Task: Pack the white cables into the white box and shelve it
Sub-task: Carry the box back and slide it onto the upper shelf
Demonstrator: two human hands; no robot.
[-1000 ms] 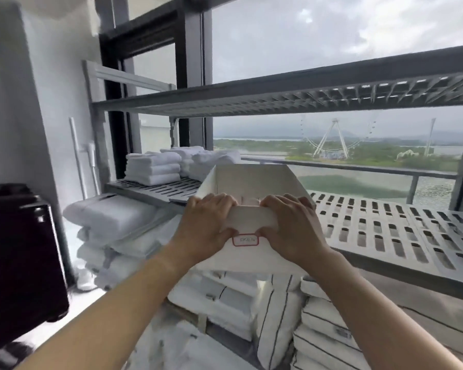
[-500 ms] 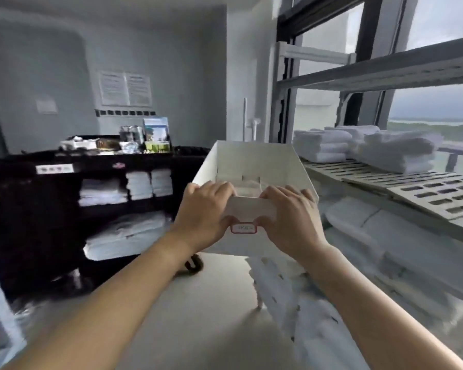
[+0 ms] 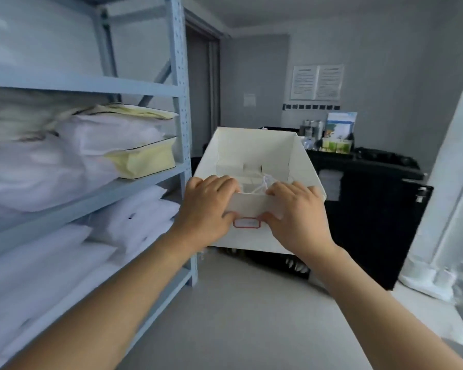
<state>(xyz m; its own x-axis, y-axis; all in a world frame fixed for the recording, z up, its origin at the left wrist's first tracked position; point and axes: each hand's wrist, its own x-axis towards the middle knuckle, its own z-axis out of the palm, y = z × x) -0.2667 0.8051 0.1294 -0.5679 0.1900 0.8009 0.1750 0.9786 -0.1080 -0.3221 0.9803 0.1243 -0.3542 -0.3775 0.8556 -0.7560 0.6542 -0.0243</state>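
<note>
I hold an open white box (image 3: 254, 153) in the air at chest height, in the middle of the view. My left hand (image 3: 207, 209) grips the left part of its near wall, and my right hand (image 3: 296, 212) grips the right part. A red-edged label (image 3: 246, 223) sits on that wall between my thumbs. White cables (image 3: 262, 182) lie inside the box near the front, partly hidden by my fingers. A blue-grey metal shelf rack (image 3: 181, 102) stands to the left of the box.
The rack holds bagged white bedding (image 3: 99, 137) and a yellow-edged bag (image 3: 145, 158) on several levels. A black service cart (image 3: 372, 209) with bottles and cartons on top stands behind the box. Grey floor (image 3: 238, 316) lies below; a wall with posted papers (image 3: 317, 82) is at the back.
My view has swung left, from the window shelving past the black cart to the blue-grey rack. Both hands kept their hold on the box throughout.
</note>
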